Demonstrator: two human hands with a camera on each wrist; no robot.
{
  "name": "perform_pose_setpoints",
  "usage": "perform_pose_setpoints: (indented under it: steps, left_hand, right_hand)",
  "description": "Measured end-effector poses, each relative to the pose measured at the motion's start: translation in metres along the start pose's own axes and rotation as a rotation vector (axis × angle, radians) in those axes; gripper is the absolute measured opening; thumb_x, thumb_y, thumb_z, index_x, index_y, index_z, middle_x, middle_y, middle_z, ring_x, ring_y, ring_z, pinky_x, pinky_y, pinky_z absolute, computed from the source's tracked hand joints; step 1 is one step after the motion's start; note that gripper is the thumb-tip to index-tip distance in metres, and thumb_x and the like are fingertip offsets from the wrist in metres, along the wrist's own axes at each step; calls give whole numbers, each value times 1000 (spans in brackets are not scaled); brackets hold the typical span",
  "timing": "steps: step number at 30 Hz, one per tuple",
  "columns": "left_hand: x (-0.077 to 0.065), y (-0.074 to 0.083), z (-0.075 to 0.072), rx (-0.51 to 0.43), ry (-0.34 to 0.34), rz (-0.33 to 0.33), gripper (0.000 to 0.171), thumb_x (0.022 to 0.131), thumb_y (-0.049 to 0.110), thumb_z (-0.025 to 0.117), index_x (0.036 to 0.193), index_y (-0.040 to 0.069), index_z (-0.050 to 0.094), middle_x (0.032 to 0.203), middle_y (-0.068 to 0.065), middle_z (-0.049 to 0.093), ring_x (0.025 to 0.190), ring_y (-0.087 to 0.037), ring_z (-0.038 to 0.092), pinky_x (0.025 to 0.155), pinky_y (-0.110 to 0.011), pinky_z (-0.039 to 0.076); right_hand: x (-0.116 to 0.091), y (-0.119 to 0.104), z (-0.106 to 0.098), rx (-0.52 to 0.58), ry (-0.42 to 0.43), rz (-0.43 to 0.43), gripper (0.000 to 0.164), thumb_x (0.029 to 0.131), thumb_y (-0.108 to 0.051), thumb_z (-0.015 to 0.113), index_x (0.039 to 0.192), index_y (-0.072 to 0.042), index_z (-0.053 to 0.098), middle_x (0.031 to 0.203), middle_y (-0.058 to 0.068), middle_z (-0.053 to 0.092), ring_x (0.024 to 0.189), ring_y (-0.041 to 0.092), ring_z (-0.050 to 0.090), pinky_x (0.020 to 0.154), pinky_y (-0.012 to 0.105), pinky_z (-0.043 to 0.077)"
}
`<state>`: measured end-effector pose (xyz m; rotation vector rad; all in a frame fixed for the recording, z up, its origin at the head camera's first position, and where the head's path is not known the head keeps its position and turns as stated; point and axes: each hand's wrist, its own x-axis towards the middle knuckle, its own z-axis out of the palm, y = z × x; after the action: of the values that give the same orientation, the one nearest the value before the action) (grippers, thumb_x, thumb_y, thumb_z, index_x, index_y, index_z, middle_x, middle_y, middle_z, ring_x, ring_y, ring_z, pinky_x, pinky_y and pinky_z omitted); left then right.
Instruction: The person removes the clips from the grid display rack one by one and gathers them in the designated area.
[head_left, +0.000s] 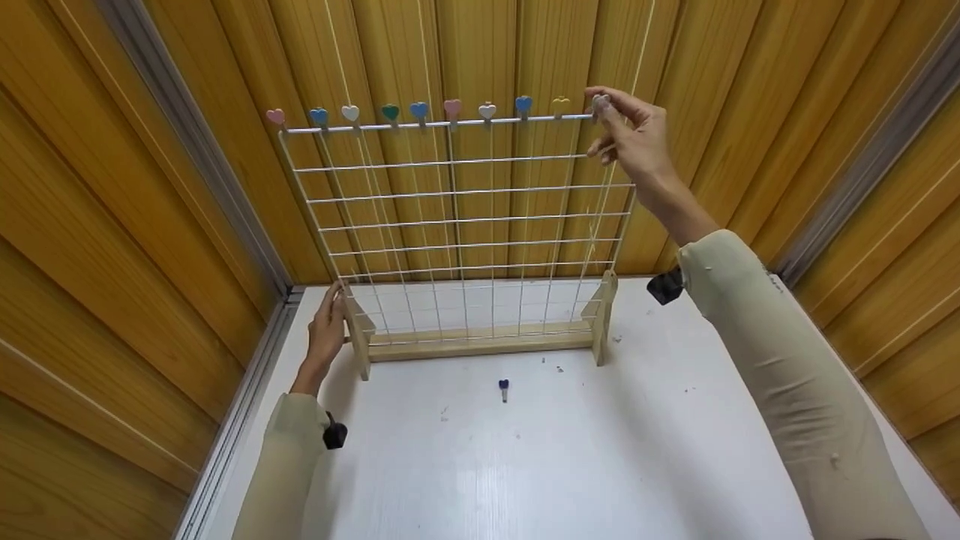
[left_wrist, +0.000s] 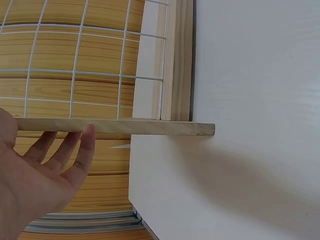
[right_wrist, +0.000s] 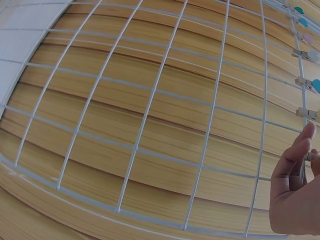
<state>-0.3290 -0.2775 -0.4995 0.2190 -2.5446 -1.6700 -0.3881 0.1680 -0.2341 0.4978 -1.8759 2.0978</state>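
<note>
My right hand [head_left: 637, 142] pinches a pale heart-topped clip [head_left: 601, 103] at the right end of the wire grid's top bar. Its small metal part [right_wrist: 309, 156] shows between the fingers in the right wrist view. Down at the left, my left hand [head_left: 327, 330] holds the side post [left_wrist: 115, 126] of the wooden stand, fingertips against its outer face. The white wire grid [head_left: 465, 191] stands upright in that stand. Along its top bar sits a row of heart clips in pink, blue, white, green and yellow, among them a yellow one [head_left: 561, 105] beside my right hand.
A dark blue heart clip [head_left: 504, 388] lies on the white table [head_left: 465, 465] in front of the stand's wooden crossbar [head_left: 480, 346]. Wood-patterned panels [head_left: 112, 225] rise behind and at both sides, with grey metal strips at the corners.
</note>
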Motion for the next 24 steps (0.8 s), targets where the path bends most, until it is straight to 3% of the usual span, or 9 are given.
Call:
perform_pose_setpoints:
  steps: [6,12,18,24]
  left_hand:
    - [0,0,0,5,15,12,53,114,36,23,165,25,18,161,-22,38,140,-42,47,99,-54,57]
    - [0,-2,1,-3,29,16,52,114,35,24,165,24,20,158,-24,40,137,-43,49,97,-53,58]
    - [-1,-3,1,-8,38,11,53,114,36,24,165,24,21,158,-23,41,137,-41,49,97,-52,58]
    - [0,-2,2,1,31,22,54,114,36,24,166,22,18,159,-25,40,138,-43,49,96,-51,59]
  right_hand:
    - [1,-2,-1,115,24,56,24,98,-16,68,117,-4,76,98,2,77,56,11,67,47,16,50]
    - [2,-1,-1,159,67,117,26,96,-19,69,119,-8,76,102,1,77,58,9,65,49,16,46]
    - [2,0,-1,306,90,166,29,97,-20,67,123,-10,74,106,2,78,60,10,62,50,18,44]
    - [-6,1,-8,336,25,133,28,96,-18,68,121,-8,75,105,4,78,62,11,63,51,18,48]
